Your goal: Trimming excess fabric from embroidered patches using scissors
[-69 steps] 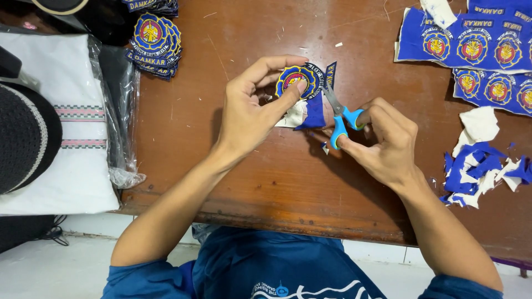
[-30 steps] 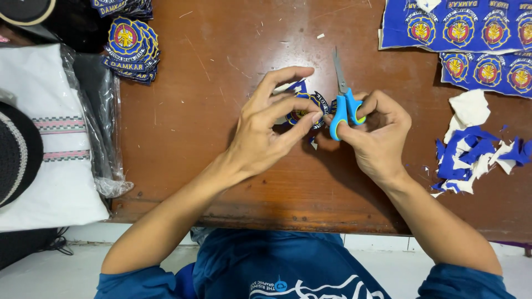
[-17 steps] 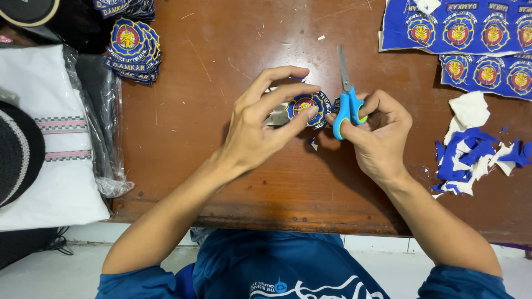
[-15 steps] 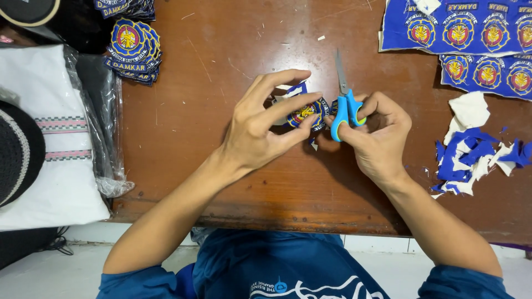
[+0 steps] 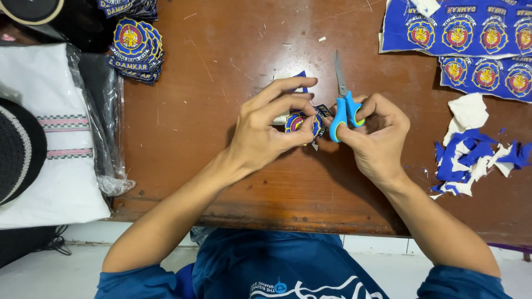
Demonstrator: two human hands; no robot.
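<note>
Open wooden counter (image 5: 221,166) around the hands, with clutter at both sides and the far right corner.

Bare wood lies wide to the left of the left hand (image 5: 266,133) and along the near edge. Further left, a stack of round patches (image 5: 136,50) and a plastic-wrapped white cloth (image 5: 61,144) block the way. Right of the right hand (image 5: 377,138), a narrow free strip ends at a heap of blue and white scraps (image 5: 471,149); uncut patch sheets (image 5: 465,39) fill the far right.

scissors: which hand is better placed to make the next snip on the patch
Right. The right hand already has its fingers through the blue handles of the scissors, blades pointing away. The left hand pinches the patch beside them, so it probably just turns it.
</note>
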